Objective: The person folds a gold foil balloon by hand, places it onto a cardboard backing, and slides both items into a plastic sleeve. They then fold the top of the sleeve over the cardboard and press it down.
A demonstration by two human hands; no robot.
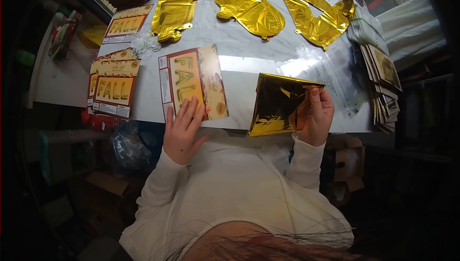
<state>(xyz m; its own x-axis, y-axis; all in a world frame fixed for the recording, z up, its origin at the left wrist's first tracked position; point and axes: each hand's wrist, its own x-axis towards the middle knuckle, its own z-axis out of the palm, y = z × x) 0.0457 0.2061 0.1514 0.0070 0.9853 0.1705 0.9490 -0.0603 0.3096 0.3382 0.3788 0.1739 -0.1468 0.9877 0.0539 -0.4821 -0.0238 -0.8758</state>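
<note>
My left hand (pixel 184 130) rests with spread fingers on the lower part of a printed "FALL" card (pixel 194 81), which lies turned sideways near the table's front edge. In my right hand (pixel 317 116) is a folded gold foil balloon (pixel 278 105), pinched at its right side between thumb and fingers. The foil is a flat, shiny rectangle, held over the front edge of the table. Unfolded gold foil balloons (pixel 251 9) lie across the far side of the table.
More "FALL" cards (pixel 114 86) lie at the left, near a bundle of white string (pixel 145 43). Clear plastic sleeves (pixel 335 76) spread at the right, beside a stack of brown packets (pixel 383 88). An open cardboard box (pixel 349 165) stands below the table on the right.
</note>
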